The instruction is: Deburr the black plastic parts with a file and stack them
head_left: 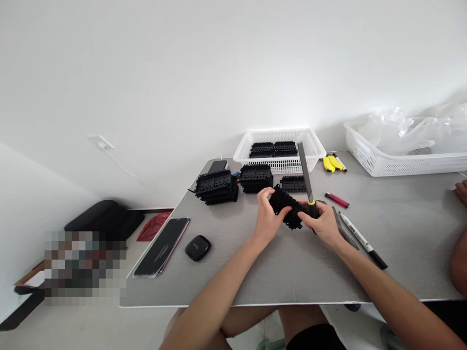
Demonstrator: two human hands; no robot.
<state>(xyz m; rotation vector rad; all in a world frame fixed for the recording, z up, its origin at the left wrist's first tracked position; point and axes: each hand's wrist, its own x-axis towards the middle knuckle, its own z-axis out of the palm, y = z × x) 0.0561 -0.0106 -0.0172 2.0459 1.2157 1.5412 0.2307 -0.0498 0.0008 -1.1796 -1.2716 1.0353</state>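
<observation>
Above the grey counter (292, 272), right of centre frame, the left hand (268, 218) pinches a black plastic part (284, 200) that may slip if the right hand (324, 222), gripping both it and a file (306, 175), loosens.

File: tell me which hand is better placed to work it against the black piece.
Right, most likely: the right hand holds the file by its handle, blade pointing up, while the left hand grips the black piece.
</observation>
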